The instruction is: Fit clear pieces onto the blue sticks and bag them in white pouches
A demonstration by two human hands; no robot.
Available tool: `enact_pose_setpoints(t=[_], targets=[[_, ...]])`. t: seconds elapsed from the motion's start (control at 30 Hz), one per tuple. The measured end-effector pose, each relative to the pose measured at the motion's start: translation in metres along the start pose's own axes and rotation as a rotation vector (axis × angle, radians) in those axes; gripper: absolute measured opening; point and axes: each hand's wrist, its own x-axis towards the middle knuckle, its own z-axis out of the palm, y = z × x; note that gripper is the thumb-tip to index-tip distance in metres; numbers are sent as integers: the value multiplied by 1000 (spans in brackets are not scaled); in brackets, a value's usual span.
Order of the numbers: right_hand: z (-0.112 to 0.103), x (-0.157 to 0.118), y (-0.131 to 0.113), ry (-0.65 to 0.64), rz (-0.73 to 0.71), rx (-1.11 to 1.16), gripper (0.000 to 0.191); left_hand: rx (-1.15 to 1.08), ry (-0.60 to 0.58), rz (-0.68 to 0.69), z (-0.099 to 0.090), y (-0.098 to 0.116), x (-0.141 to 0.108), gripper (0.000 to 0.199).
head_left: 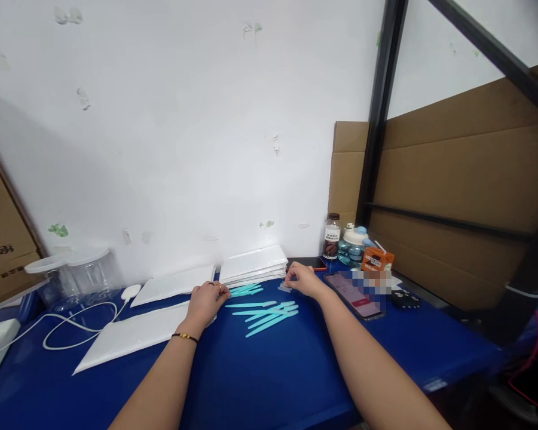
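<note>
Several thin turquoise sticks [273, 321] lie fanned out on the blue table, and a smaller bunch of the same sticks [247, 290] lies behind them. My left hand [208, 301] is at the left end of the rear bunch, over the edge of a white padded envelope [134, 331], its fingers bent together; what they grip is too small to tell. Beside a stack of white envelopes [253, 266], my right hand [301, 279] has its fingertips pinched down at some small clear pieces [284, 288]. Whether a piece is between those fingertips is unclear.
Another white envelope [174, 285] lies behind on the left, near a white cable [78, 325] and clear jars [89, 278]. On the right are a phone [356, 295], a brown bottle [331, 237], a blue-lidded bottle [352, 248] and an orange carton [376, 261].
</note>
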Motion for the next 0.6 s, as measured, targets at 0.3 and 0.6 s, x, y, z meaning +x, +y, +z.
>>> enact_pose_setpoints(t=[0.3,0.6], targets=[[9,-5,-27,-162,-118,34,17,-155,-86,125,-4,14,-2,21],[13,-4,-35,-253,-178,-16,11,-184,-139,63,2,14,3,15]])
